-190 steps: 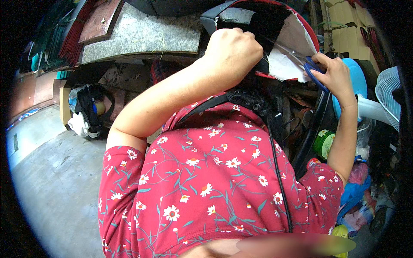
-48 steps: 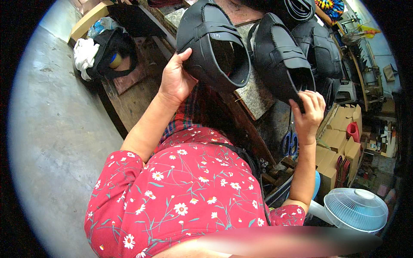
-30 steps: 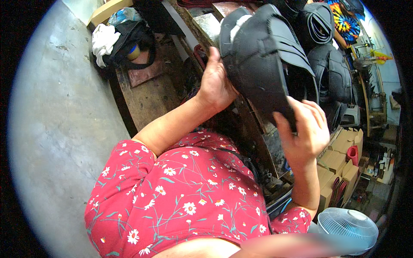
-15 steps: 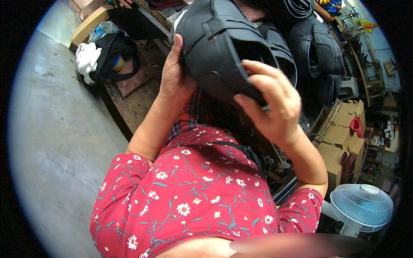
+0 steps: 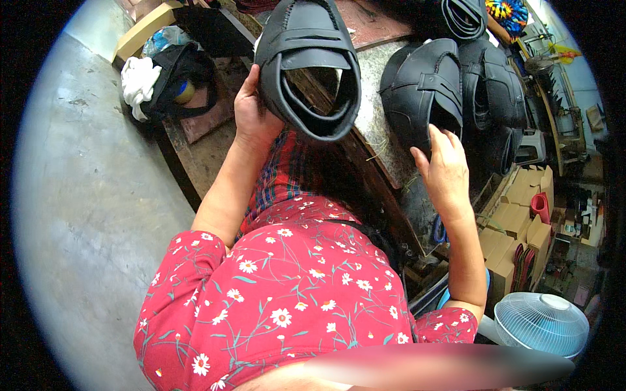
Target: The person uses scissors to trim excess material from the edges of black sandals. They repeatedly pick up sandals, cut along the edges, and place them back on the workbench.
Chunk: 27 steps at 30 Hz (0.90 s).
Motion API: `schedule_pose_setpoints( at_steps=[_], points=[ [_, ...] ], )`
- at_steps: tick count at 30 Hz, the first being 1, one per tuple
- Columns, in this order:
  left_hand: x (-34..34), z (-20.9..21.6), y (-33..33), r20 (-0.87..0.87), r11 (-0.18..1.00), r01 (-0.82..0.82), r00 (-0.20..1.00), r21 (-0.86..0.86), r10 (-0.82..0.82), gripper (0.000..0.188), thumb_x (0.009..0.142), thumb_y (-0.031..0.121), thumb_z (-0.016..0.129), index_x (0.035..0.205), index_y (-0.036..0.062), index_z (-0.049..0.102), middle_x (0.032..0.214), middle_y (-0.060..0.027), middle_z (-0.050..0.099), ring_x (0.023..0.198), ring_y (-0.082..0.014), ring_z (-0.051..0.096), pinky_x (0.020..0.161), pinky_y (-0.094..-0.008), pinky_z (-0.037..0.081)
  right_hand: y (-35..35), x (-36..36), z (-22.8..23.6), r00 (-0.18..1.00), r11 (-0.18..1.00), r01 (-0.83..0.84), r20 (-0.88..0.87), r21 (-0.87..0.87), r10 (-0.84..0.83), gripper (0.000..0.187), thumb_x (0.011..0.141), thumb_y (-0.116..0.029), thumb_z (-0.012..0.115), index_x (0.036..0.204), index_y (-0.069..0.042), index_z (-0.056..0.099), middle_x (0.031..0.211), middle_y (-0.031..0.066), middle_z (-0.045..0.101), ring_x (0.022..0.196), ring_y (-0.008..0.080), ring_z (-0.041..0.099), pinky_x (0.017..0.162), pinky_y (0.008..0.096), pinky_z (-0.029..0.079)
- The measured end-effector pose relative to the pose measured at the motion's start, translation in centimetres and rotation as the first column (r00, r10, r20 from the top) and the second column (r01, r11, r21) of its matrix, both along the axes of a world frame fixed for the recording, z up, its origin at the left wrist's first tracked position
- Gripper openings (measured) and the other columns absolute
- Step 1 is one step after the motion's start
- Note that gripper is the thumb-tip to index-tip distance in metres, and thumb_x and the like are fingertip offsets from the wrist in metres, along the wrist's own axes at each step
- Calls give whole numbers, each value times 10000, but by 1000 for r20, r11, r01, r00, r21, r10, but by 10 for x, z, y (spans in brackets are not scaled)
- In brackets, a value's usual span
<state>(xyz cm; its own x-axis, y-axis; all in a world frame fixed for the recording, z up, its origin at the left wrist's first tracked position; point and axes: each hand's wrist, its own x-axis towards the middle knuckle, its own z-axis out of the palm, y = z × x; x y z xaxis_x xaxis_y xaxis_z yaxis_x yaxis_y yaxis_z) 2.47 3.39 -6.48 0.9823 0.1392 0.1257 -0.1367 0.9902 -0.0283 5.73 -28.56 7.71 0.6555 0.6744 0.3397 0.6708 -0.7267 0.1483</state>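
Note:
My left hand [image 5: 255, 111] grips the side of a black loafer upper [image 5: 312, 42] and holds it up over the bench. The upper has a strap across its front, and the bench shows through its opening. Farther right, my right hand [image 5: 447, 166] is at the back edge of a second black loafer upper [image 5: 409, 94] by the bench. Its fingers are at the opening and its thumb is on the outer side, closed about the rim. The left fingers are mostly hidden behind the first upper.
More black uppers [image 5: 492, 85] crowd the right, with a rolled black bundle [image 5: 464, 16] behind. A black bag [image 5: 186, 81] with white cloth [image 5: 139, 85] lies at left. Cardboard boxes [image 5: 515, 218] and a fan [image 5: 541, 322] stand at right. The bench edge [image 5: 385, 173] runs diagonally ahead.
My right hand has left the first upper and moved right to the second one. The first upper has turned upright in my left hand, its opening now facing me.

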Motion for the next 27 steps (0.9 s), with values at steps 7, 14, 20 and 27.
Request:
schedule_pose_setpoints(
  at_steps=[7, 14, 20, 27],
  points=[
    [0, 20, -13, -79, 984, -60, 994, 168, 74, 566, 1019, 449, 520, 1370, 5, 528, 1347, -162, 612, 1232, -308, 593, 1110, -476, 425, -17, 10, -1, 971, 983, 135, -215, 123, -106, 443, 779, -346, 808, 1069, -38, 675, 923, 143, 649, 913, 350, 631, 801, 432, 510],
    [-4, 30, -19, -190, 954, -77, 972, 289, 136, 601, 1011, 450, 538, 1403, -4, 488, 1357, -174, 597, 1233, -304, 590, 1108, -475, 428, -43, 12, -4, 934, 975, 36, -355, 220, 46, 368, 783, -231, 783, 1094, -48, 706, 1118, 163, 690, 1119, 341, 615, 1156, 538, 288],
    [-1, 11, -11, -5, 998, 9, 1000, 59, -9, 472, 1035, 345, 519, 1320, -30, 552, 1271, -189, 650, 1150, -313, 644, 1059, -468, 477, -82, 13, -16, 878, 918, 56, -458, 394, 143, 380, 754, -126, 760, 1123, -54, 706, 1227, 139, 675, 1264, 303, 555, 1214, 536, 155],
    [11, 42, -27, -125, 988, -5, 992, 154, 25, 488, 1028, 380, 516, 1325, -6, 553, 1279, -170, 650, 1139, -307, 651, 1035, -474, 496, -79, -16, 9, 812, 541, 378, -550, 751, 197, 453, 866, -116, 691, 1273, 58, 591, 1102, 138, 702, 973, 238, 664, 911, 343, 501]
  ],
)
